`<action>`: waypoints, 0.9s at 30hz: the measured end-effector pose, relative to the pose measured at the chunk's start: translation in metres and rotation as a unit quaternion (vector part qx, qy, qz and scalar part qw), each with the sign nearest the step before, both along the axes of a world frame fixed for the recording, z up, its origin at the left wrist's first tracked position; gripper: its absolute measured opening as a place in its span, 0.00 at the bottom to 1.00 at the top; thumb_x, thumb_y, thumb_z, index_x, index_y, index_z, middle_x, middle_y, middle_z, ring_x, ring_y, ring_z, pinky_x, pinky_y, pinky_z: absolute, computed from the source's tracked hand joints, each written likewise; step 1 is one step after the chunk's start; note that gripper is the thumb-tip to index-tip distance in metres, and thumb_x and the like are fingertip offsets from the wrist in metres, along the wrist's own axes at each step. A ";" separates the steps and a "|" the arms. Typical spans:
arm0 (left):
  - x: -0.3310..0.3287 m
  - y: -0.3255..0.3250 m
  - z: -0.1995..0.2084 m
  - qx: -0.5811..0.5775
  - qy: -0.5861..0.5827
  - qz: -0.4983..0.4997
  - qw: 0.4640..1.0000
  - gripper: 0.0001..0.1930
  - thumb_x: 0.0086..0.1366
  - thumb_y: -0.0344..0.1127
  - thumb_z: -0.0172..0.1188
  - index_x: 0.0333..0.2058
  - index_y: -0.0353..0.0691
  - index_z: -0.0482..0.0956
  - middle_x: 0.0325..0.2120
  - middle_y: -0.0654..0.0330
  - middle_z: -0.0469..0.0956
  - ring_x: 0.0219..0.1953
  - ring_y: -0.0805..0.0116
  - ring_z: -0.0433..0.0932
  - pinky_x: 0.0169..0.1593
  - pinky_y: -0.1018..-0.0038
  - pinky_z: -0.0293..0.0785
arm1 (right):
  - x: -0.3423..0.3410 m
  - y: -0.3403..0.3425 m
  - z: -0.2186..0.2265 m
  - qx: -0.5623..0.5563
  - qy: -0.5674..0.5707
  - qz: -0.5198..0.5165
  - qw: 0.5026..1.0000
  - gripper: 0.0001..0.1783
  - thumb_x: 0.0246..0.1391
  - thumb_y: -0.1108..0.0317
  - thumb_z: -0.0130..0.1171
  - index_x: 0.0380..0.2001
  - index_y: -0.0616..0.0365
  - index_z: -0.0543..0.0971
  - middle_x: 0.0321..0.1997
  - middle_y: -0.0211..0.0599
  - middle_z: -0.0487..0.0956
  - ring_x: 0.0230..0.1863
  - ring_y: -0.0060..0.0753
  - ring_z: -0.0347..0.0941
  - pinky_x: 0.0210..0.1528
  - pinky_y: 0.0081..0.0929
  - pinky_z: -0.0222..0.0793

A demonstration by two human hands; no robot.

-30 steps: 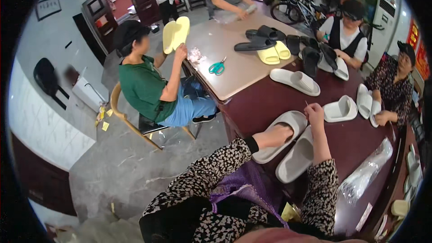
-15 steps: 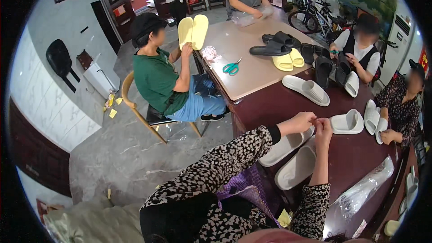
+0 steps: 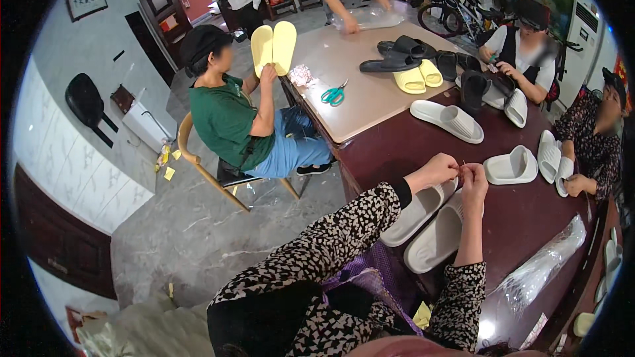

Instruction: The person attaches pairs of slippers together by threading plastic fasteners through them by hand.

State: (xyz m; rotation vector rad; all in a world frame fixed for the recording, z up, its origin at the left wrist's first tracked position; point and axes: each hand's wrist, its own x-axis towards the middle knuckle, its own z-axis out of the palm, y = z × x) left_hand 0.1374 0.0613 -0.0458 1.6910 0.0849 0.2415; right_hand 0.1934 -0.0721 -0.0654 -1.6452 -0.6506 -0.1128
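Left hand (image 3: 434,170) up from the grey slipper (image 3: 411,223) beside the right hand (image 3: 473,184), both narrow on something thin (image 3: 464,163), indistinct

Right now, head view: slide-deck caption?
Left hand and right hand close together over grey slippers on a dark red table.

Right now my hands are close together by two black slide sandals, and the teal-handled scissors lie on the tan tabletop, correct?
Not quite: in the head view, the slide sandals by your left hand and right hand are pale grey, not black. Your hands are close together, and the teal-handled scissors do lie on the tan tabletop.
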 end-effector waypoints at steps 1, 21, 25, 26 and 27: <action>-0.002 -0.001 -0.001 -0.010 0.001 0.002 1.000 0.05 0.52 0.27 0.55 0.24 0.29 0.77 0.17 0.59 0.75 0.18 0.75 0.71 0.21 0.74 0.67 | -0.002 -0.001 -0.001 0.000 0.009 -0.004 1.000 0.03 0.56 0.75 0.51 0.30 0.63 0.73 0.26 0.35 0.75 0.30 0.22 0.69 0.35 0.22 0.67; -0.006 0.008 0.006 -0.186 0.074 0.015 0.980 0.04 0.61 0.32 0.54 0.34 0.42 0.76 0.22 0.68 0.74 0.19 0.82 0.67 0.22 0.85 0.61 | -0.011 0.000 0.013 -0.033 -0.107 -0.087 0.990 0.05 0.47 0.74 0.58 0.29 0.63 0.78 0.22 0.43 0.78 0.22 0.28 0.74 0.28 0.23 0.69; -0.009 0.009 0.010 -0.183 0.072 0.019 0.980 0.04 0.61 0.32 0.54 0.34 0.42 0.76 0.22 0.68 0.74 0.19 0.82 0.67 0.21 0.85 0.61 | -0.015 0.004 0.018 -0.042 -0.126 -0.082 0.988 0.05 0.46 0.75 0.58 0.28 0.64 0.79 0.21 0.46 0.77 0.21 0.32 0.75 0.27 0.24 0.69; -0.010 0.011 0.010 -0.184 0.070 0.021 0.980 0.04 0.61 0.32 0.54 0.34 0.42 0.76 0.21 0.68 0.74 0.19 0.82 0.67 0.21 0.85 0.61 | -0.016 0.005 0.019 -0.043 -0.132 -0.079 0.987 0.05 0.45 0.75 0.58 0.28 0.64 0.79 0.21 0.46 0.77 0.21 0.32 0.75 0.27 0.24 0.69; -0.010 0.012 0.009 -0.185 0.068 0.024 0.980 0.04 0.62 0.32 0.54 0.34 0.42 0.76 0.21 0.69 0.74 0.19 0.83 0.67 0.21 0.86 0.61 | -0.017 0.005 0.019 -0.044 -0.131 -0.079 0.987 0.05 0.45 0.75 0.58 0.28 0.64 0.79 0.21 0.46 0.77 0.21 0.32 0.75 0.27 0.24 0.69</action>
